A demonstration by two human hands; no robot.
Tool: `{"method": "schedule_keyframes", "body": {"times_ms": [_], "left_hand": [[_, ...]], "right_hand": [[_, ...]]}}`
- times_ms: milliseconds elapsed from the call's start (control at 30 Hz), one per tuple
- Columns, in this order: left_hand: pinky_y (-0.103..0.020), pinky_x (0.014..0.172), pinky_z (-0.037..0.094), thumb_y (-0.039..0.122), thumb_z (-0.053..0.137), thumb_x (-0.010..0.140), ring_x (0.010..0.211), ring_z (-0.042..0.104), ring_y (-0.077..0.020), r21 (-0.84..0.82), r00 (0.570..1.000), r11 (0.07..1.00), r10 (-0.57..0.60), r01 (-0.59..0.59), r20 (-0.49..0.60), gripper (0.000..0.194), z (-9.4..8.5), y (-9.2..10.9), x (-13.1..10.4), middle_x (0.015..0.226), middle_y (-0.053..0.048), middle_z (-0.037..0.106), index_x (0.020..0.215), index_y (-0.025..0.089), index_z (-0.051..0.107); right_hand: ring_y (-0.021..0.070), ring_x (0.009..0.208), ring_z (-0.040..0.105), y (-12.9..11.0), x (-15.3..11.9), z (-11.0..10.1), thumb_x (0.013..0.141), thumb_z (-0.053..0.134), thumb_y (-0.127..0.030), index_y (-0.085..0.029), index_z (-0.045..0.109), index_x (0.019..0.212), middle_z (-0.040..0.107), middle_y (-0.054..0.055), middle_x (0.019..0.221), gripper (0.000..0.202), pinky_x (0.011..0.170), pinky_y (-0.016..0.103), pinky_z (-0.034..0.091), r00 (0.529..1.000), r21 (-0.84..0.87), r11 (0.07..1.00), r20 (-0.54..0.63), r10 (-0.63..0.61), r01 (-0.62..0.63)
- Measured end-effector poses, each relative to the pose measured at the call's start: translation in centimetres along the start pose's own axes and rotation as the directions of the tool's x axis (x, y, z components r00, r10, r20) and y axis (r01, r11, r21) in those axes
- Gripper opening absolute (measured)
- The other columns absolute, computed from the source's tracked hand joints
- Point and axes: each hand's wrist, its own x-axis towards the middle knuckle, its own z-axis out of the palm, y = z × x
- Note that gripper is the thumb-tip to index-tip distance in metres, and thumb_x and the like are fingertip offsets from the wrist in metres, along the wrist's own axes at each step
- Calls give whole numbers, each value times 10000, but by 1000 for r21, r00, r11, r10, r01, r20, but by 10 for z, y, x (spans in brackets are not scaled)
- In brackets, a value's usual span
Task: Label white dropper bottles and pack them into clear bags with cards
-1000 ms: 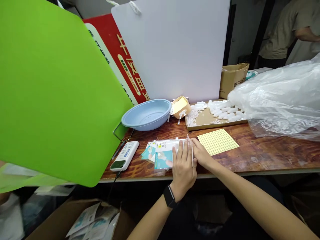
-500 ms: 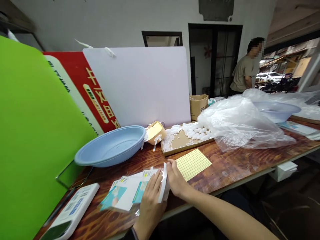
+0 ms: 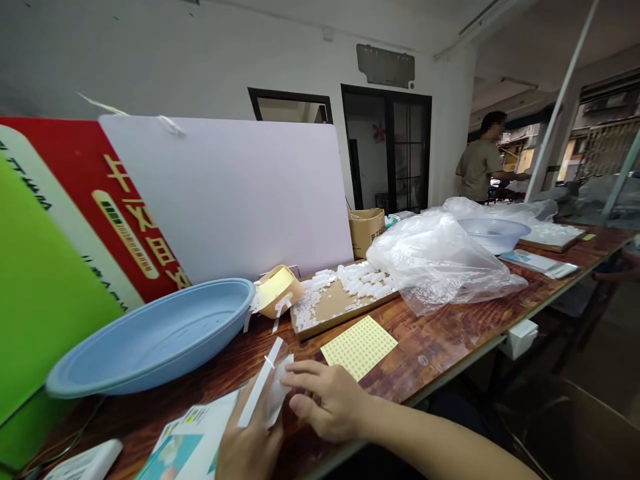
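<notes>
A clear plastic bag (image 3: 278, 393) with a white strip along its flap lies across the fingers of my left hand (image 3: 247, 440), which grips it near the table's front edge. The bag partly covers those fingers. My right hand (image 3: 333, 400) is just to the right, thumb and fingers apart, its fingertips at the edge of the clear plastic. To the left of my left hand, printed cards (image 3: 183, 440) in white and teal overlap on the table. A yellow sheet of small round stickers (image 3: 359, 347) lies beyond my right hand.
A blue basin (image 3: 155, 340) stands at left, with a tape roll (image 3: 287, 297) beside it. A cardboard tray (image 3: 333, 303) holds small white pieces. Farther right are a large plastic bag (image 3: 440, 257) and another basin (image 3: 493, 233). A person (image 3: 480, 160) stands in the background.
The view has swung right and the hands appear lower left. The bag's white strip now lies over my left hand; my right hand's fingers have spread. The person behind has extended an arm.
</notes>
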Motion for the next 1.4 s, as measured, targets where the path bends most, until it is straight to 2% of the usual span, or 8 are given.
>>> {"method": "schedule_keyframes", "body": {"times_ms": [233,433,667,900,1033,1133,1267,1400], "left_hand": [[-441,956,547,219,491,896,1161,621,-294,-148,985,977,165,-156,50,447,-16,33,22,1260,-164,650,1334,163,557],[-494,1009,508,180,427,903,1172,616,-304,-76,965,973,228,-219,127,431,-15,64,28,1218,-202,669,1298,72,564],[-540,1134,379,169,509,837,1372,449,-325,-361,958,931,149,-53,244,648,-39,78,21,1421,-235,524,1464,62,384],[-482,1132,369,426,652,840,1403,409,-322,-522,726,527,-317,670,611,691,-77,40,47,1526,-173,424,1448,159,461],[-329,822,531,481,740,752,945,679,-250,-601,604,99,-260,793,754,433,-55,34,63,1050,-139,734,1005,129,737],[-260,620,481,485,828,635,656,609,-153,-658,547,-102,-469,746,693,408,-44,39,66,777,-67,711,808,128,732],[-251,618,448,477,873,530,642,558,-128,-713,457,-152,-672,684,582,451,-38,42,60,736,-45,693,785,129,742],[-235,567,385,497,796,626,603,504,-109,-715,522,40,-712,698,470,391,-32,39,52,679,-26,666,725,125,730]], "right_hand": [[235,1099,627,3,-3,2,933,496,-433,-188,717,1044,569,135,1354,349,969,377,506,989,-35,998,131,62,-58],[241,670,595,12,-3,-9,892,560,-525,-220,667,651,671,98,722,403,655,400,479,956,-42,999,292,23,-12],[222,670,619,11,-10,-15,876,589,-544,-182,725,776,705,101,774,399,623,341,451,960,-116,987,270,-74,109],[198,753,679,6,-3,-35,905,564,-358,-185,746,923,749,71,871,252,710,307,513,972,258,965,233,-14,-48],[219,826,679,1,1,-30,834,655,-427,-182,723,971,740,78,937,289,740,328,526,974,386,909,213,77,-156],[237,909,670,3,5,-23,793,689,-469,-189,669,1057,720,100,1050,386,746,340,536,940,468,827,22,341,-311],[213,759,646,14,9,-20,694,732,-558,-167,682,893,718,74,850,441,675,332,524,828,572,659,67,556,-489],[181,670,591,21,8,-20,644,743,-555,-167,680,709,672,33,703,398,672,330,495,781,563,621,72,620,-545]]}}
